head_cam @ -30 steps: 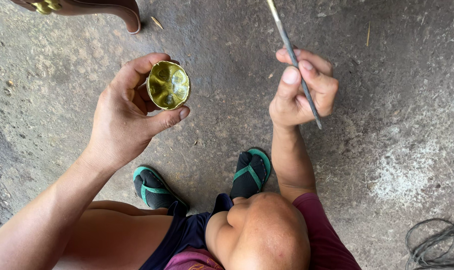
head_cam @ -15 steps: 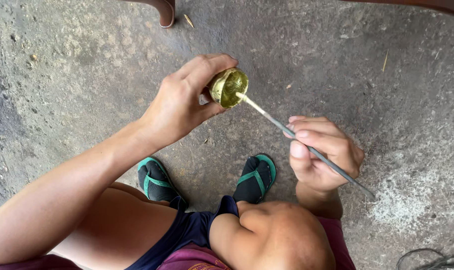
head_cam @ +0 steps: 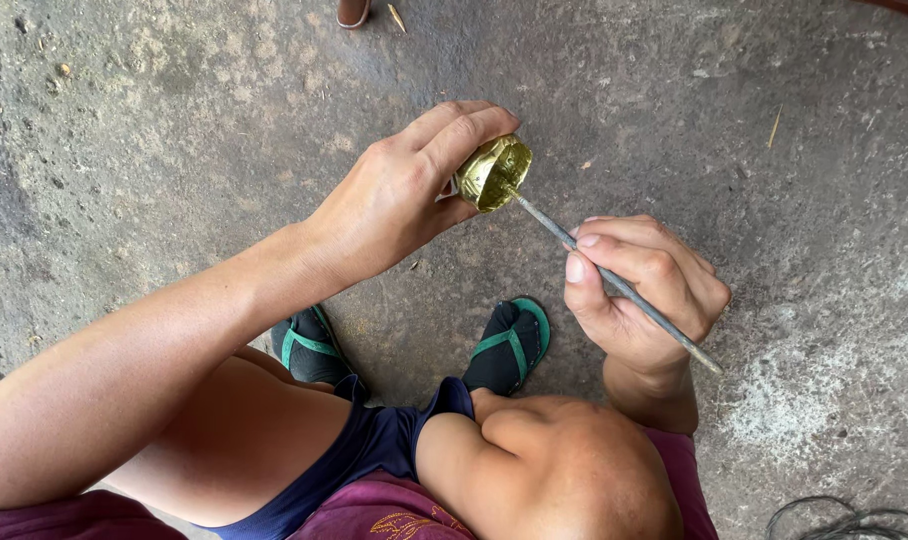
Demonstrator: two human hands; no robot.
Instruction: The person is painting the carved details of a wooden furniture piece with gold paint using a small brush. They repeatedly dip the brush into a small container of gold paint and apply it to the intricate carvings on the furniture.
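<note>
Two bare hands work above a grey concrete floor [head_cam: 174,120] in the head view; the left hand [head_cam: 394,200] pinches a small brass cup [head_cam: 492,172] between thumb and fingers; the right hand [head_cam: 644,290] grips a thin metal rod [head_cam: 614,283], its tip inside the cup; below, two feet in green-strapped sandals [head_cam: 509,345].

View: one camera, worn on the person's head.
Facing: straight down at the floor [head_cam: 174,120].
Nearness: close; the hands fill the middle, well above the floor.
Bottom edge: knees and feet, nearer the camera than the floor.
Top edge: floor farther out in front.
Shared part: none, only one view.
</note>
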